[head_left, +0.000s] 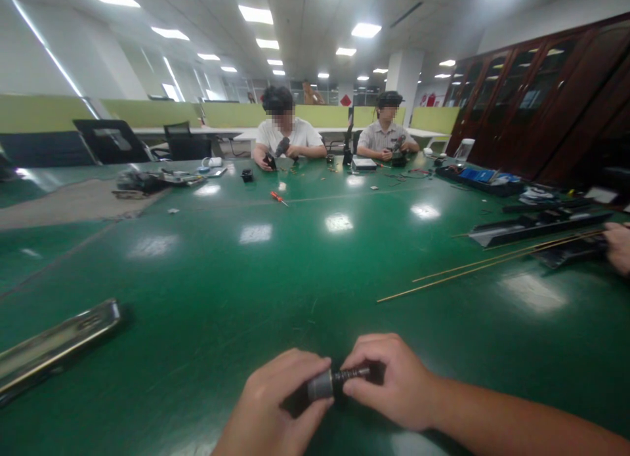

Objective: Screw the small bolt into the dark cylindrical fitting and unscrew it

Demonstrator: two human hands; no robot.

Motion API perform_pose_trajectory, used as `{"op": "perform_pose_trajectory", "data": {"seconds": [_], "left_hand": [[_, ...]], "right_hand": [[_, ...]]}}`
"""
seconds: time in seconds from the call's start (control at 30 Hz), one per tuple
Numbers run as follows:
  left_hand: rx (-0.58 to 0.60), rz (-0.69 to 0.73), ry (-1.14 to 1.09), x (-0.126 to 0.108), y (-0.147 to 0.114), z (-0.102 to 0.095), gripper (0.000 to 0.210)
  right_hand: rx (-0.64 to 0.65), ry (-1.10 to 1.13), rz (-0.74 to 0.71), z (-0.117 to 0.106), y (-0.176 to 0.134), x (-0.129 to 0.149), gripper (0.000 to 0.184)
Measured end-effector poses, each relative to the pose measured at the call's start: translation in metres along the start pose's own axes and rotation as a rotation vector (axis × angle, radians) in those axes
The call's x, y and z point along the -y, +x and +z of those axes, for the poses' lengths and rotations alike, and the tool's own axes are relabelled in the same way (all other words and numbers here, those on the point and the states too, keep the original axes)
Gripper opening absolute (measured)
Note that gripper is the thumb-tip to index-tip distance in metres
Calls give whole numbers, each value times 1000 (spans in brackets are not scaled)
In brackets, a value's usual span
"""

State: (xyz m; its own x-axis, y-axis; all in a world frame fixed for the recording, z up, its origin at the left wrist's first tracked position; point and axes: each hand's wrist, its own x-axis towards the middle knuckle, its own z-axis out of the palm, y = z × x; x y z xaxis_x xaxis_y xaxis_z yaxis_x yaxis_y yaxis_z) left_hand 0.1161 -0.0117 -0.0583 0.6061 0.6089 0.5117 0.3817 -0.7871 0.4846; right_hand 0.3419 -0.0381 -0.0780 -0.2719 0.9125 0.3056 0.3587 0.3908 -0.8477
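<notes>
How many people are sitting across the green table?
2: one person, in white, just left of the picture's middle; another person, right of it. Others may be hidden behind them.

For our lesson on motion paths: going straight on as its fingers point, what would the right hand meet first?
Besides the ribbed rod between its fingers, the right hand would likely first meet the grey cylinder in the left hand, though depth is unclear.
</notes>
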Motion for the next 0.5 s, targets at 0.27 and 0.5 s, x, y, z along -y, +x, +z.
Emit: {"op": "perform_pose_trajectory", "data": {"seconds": [0.27,0.5], "left_hand": [[-8,25,19,-1,2,-1,32],[-13,48,36,0,4,-4,29]], "right_hand": [[-4,18,9,-1,1,1,6],[9,13,33,-3,1,1,6]]}}
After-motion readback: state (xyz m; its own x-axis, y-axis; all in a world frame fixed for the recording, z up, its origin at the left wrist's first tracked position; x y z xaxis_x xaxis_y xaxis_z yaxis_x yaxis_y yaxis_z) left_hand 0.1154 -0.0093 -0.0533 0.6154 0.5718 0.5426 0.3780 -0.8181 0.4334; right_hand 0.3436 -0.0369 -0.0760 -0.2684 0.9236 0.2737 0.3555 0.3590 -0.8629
